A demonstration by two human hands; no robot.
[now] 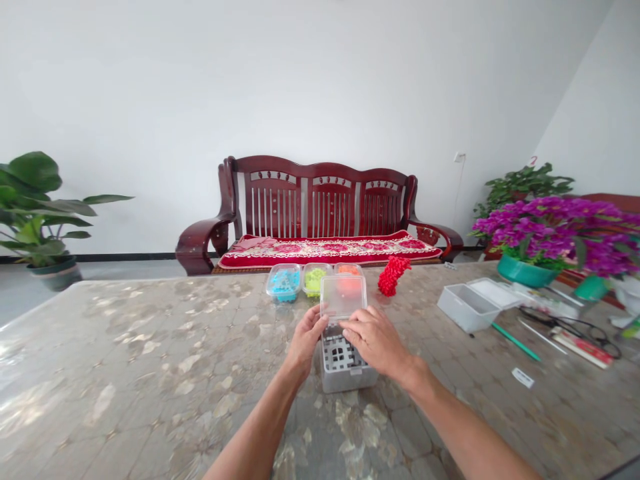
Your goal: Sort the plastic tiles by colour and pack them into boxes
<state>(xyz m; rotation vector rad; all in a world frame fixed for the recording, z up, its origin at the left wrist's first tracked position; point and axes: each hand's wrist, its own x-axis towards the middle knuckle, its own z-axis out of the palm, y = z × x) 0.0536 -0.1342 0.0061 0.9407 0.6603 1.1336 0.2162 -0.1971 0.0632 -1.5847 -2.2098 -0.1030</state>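
A clear plastic box stands in front of me with its see-through lid raised at the back. Inside lie flat grey toothed plastic pieces. My left hand is closed on the box's back left corner by the hinge, thumb in front. From the right, my right hand reaches over the box, its fingers stretched toward the hinge above the grey pieces. Nothing shows between those fingers, though their tips partly overlap the lid's lower edge.
Behind the box stand tubs of blue pieces, green pieces and orange pieces. A red built shape is beside them. Rightward are an open box, a green pencil, a paper label and purple flowers.
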